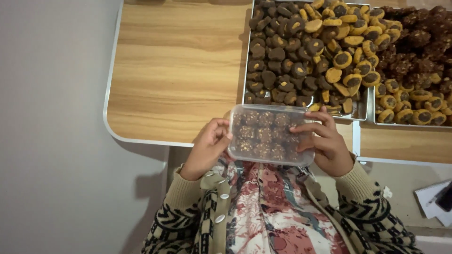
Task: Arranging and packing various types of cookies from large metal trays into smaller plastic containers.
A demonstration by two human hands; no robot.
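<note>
1. Left hand (207,146): fingers curled, clamped on the left end of the clear plastic box (269,134).
2. Right hand (325,143): fingers spread over the box's lid and right end.
3. Box: full of dark cookies, held above the near edge of the wooden table (174,70).
4. Metal tray (362,112) of cookies just behind it.

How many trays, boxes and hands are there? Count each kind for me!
Metal trays of cookies: 2, the left tray and the right tray
Clear plastic box of dark cookies: 1
Hands holding the box: 2, the left hand and the right hand
Total: 5
</note>
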